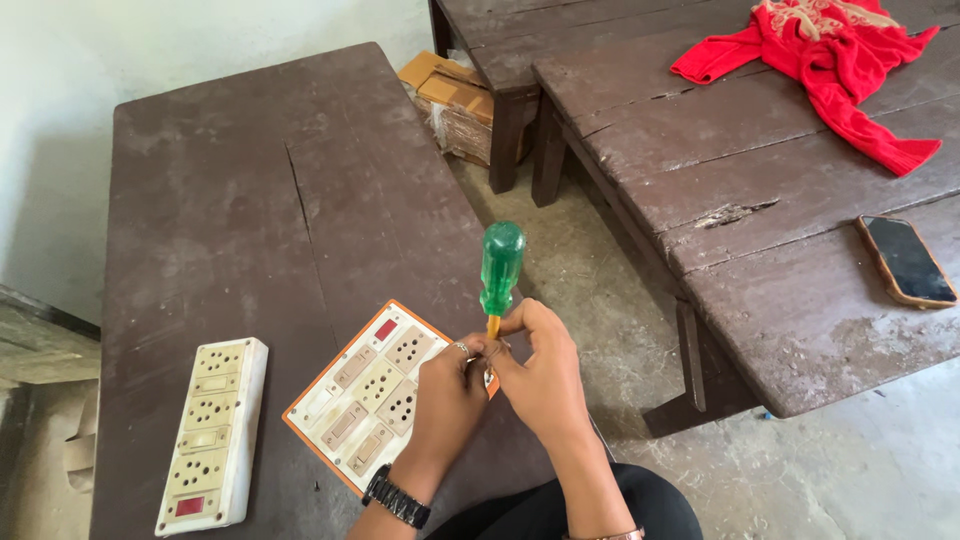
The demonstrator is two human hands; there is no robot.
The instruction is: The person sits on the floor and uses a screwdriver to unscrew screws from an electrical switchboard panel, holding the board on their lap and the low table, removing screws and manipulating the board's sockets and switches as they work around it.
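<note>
Pinching together at lower centre of the frame, the left hand (447,392) and right hand (537,372) close their fingertips around the shaft of a green-handled screwdriver (500,268), just below the handle. Handle stands upright above the knuckles; the tip is hidden between the fingers, so whether it sits in a screw I cannot tell.

Orange-edged switch-and-socket board (372,393) lies flat on the dark wooden table (260,200), directly left of and partly under the left hand, its right corner at the fingertips. A second, white switch board (211,432) rests well apart, lower left.

Risk, as I judge it: with a fingertip grip so low on the shaft, the tip could slip and jab a finger or gouge the board's plastic face.
</note>
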